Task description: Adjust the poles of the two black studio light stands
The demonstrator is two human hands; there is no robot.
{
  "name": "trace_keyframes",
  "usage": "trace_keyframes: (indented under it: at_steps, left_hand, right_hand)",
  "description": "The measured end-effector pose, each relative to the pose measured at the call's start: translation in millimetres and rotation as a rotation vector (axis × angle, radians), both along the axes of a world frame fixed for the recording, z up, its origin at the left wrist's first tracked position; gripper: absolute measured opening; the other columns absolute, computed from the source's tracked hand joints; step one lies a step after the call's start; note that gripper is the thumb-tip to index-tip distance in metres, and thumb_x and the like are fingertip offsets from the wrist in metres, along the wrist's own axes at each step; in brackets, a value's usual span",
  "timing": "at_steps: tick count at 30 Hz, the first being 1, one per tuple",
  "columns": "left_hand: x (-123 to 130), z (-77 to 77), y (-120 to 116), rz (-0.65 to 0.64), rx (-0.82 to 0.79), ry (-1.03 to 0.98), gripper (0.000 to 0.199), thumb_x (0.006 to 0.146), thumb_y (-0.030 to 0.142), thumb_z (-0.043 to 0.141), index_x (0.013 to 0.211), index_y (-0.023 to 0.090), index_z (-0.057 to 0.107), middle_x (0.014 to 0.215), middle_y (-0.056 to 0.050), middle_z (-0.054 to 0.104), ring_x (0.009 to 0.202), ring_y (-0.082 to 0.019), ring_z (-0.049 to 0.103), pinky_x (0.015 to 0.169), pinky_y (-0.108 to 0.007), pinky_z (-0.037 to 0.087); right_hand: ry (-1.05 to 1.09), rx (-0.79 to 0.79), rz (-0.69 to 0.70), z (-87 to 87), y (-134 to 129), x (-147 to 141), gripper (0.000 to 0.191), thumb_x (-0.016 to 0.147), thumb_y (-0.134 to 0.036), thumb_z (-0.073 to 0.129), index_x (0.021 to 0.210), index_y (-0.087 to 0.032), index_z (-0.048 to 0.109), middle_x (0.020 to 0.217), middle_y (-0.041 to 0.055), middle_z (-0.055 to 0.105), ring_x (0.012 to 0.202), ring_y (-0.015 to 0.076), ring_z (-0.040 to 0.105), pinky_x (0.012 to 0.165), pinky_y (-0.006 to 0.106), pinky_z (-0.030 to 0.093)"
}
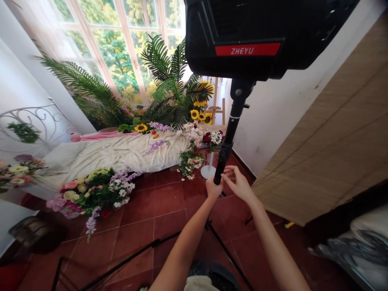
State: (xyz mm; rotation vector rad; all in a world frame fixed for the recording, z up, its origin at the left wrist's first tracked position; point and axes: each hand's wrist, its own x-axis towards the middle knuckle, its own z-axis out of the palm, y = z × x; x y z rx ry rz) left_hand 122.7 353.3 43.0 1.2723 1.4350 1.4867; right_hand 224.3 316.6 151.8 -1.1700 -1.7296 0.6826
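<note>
A black studio light (239, 28) with a red label reading ZHEYU fills the top of the view. It sits on a black light stand (233, 128), whose pole leans slightly in view and runs down to spread legs. My left hand (214, 189) is wrapped around the pole low down, below a clamp collar. Just to the right, my right hand (239, 184) has its fingers apart and bent toward the pole. Its fingertips are beside the pole; whether they touch it I cannot tell.
A bed with a cream cloth (121, 153) and flowers stands ahead. Palm fronds (169, 81) rise before the window backdrop. A flower bunch (97, 190) lies at its front. A wooden barrel (34, 234) is left, a beige panel (327, 133) right. Stand legs (130, 258) spread across red tiles.
</note>
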Motion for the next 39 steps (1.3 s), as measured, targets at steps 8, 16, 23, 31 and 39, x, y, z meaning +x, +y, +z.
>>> trace_keyframes:
  at_steps: [8, 16, 23, 31, 39]
  left_hand:
    - [0.3, 3.8, -0.3, 0.059, 0.062, 0.188, 0.032, 0.071, 0.037, 0.052, 0.049, 0.015, 0.048, 0.046, 0.003, 0.040, 0.045, -0.008, 0.037, 0.045, -0.019, 0.028]
    - [0.9, 3.3, -2.2, 0.059, 0.071, 0.165, 0.034, 0.072, 0.038, 0.051, 0.047, 0.016, 0.043, 0.046, 0.003, 0.038, 0.045, -0.007, 0.035, 0.044, -0.020, 0.025]
    - [1.0, 6.4, -4.5, 0.037, 0.065, 0.154, 0.034, 0.072, 0.039, 0.052, 0.048, 0.016, 0.046, 0.046, 0.003, 0.041, 0.045, -0.007, 0.036, 0.045, -0.019, 0.028]
    - [1.0, 7.2, -4.5, 0.007, 0.069, 0.144, 0.037, 0.073, 0.042, 0.052, 0.049, 0.015, 0.046, 0.046, 0.003, 0.041, 0.045, -0.007, 0.036, 0.044, -0.019, 0.027]
    - [0.6, 16.5, -12.8, 0.069, 0.129, 0.122, 0.029, 0.073, 0.045, 0.055, 0.071, 0.017, 0.056, 0.056, 0.001, 0.052, 0.052, -0.011, 0.048, 0.054, -0.020, 0.035]
  right_hand:
    - [-0.179, -0.215, -0.167, -88.7, -42.8, 9.9, 0.035, 0.082, -0.054, 0.041, 0.093, -0.023, 0.054, 0.087, 0.0050, 0.065, 0.078, 0.0213, 0.062, 0.068, 0.032, 0.046]
    - [0.091, -0.283, -0.312, -101.8, -43.8, -17.9, 0.046, 0.082, -0.060, 0.033, 0.061, -0.022, 0.050, 0.055, 0.0023, 0.058, 0.055, 0.0193, 0.055, 0.054, 0.028, 0.040]
    - [0.689, -0.619, -0.050, -104.8, -36.3, -29.9, 0.040, 0.078, -0.053, 0.035, 0.049, -0.024, 0.032, 0.037, -0.0059, 0.031, 0.031, 0.0098, 0.025, 0.037, 0.024, 0.027]
    - [0.900, -0.668, 0.119, -102.2, -42.3, -23.7, 0.028, 0.076, -0.038, 0.040, 0.056, -0.024, 0.027, 0.044, -0.0064, 0.035, 0.035, 0.0096, 0.029, 0.044, 0.024, 0.033]
    - [0.126, -0.422, -0.343, -124.5, -74.1, -17.7, 0.036, 0.077, -0.059, 0.043, 0.085, -0.025, 0.047, 0.071, 0.0044, 0.064, 0.064, 0.0236, 0.061, 0.054, 0.031, 0.042]
